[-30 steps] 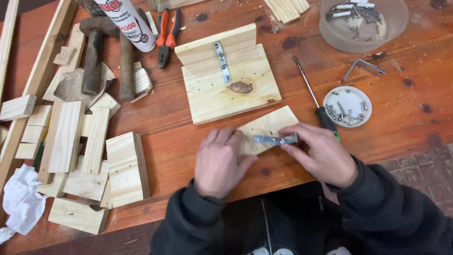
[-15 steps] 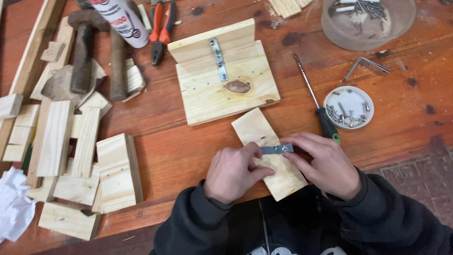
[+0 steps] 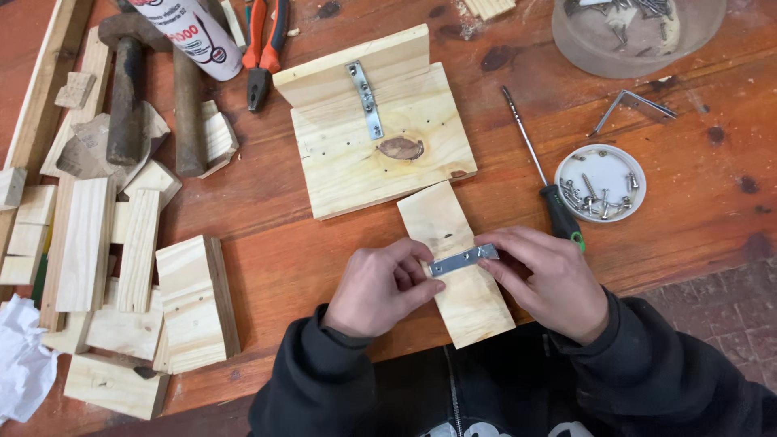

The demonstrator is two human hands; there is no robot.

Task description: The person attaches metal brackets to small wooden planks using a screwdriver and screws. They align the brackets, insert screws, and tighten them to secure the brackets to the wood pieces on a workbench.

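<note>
Together both hands (image 3: 384,283) (image 3: 546,275) pinch a metal bracket (image 3: 463,260) across the wood block (image 3: 455,267).

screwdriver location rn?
In the head view, the screwdriver lies on the table right of centre, between the hinged pine boards and the white dish of screws, its handle by the right hand.

In the middle of my view, a small board (image 3: 455,267) lies on the table (image 3: 688,210), with a metal strip (image 3: 463,260) across it. A bigger board (image 3: 380,137) lies above. A screwdriver (image 3: 541,171) and a dish of screws (image 3: 600,183) lie right. Wood blocks (image 3: 113,275) fill the left side.
</note>
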